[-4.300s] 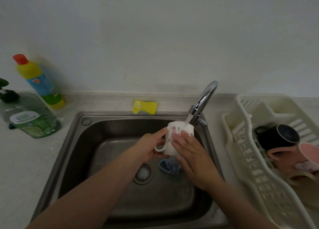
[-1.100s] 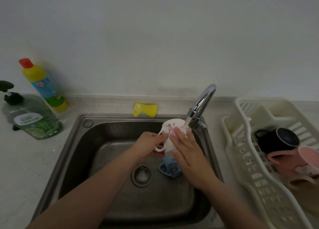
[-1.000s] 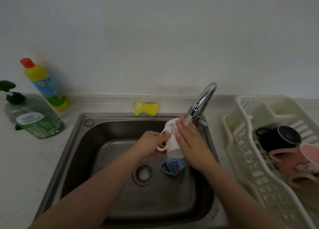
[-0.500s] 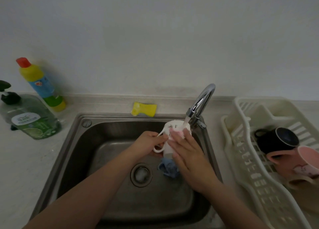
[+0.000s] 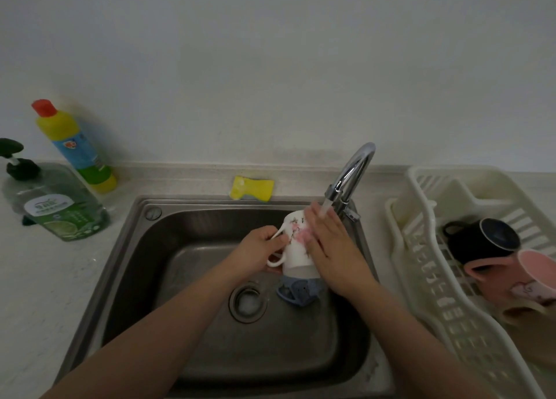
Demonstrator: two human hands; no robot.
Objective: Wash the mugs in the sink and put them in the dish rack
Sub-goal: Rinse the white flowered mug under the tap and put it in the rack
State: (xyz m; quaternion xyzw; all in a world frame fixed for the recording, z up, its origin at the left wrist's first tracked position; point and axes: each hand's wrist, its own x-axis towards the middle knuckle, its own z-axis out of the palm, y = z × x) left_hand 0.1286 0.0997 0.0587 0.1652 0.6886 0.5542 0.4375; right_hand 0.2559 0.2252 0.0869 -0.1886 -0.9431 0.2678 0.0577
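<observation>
Holding the white mug (image 5: 296,248) by its handle under the tap (image 5: 350,176), the left hand (image 5: 260,253) pinches tight while the flat right hand (image 5: 329,242) rubs it (wet mugs slip and could crack in the sink (image 5: 126,260)).

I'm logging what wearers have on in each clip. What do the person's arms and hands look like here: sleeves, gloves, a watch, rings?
Both forearms are bare up to the frame edge, with no sleeves in view. The left hand and right hand wear no gloves. No watch, bracelet or ring shows on the visible sides, though the dim light could hide small details.
</observation>
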